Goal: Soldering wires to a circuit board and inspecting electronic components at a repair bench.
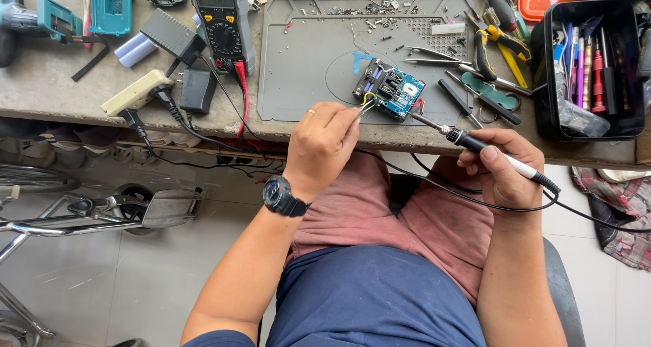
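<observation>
A small blue circuit board (392, 89) with black connectors lies on a grey work mat (305, 55) near the bench's front edge. My left hand (322, 143), with a ring and a black wristwatch, pinches thin tweezers or wire (367, 103) whose tip touches the board's left side, by a yellow wire. My right hand (498, 167) grips a soldering iron (475, 145) like a pen. Its metal tip points up-left and reaches the board's lower right corner. The iron's black cord runs across my lap.
A yellow-and-black multimeter (224, 21) with red and black leads, a black adapter (199, 89) and a beige power strip (137, 92) lie left of the mat. Pliers (494, 45), scissors and tweezers lie to its right, beside a black box (590, 69) of screwdrivers. A bicycle (81, 211) stands below left.
</observation>
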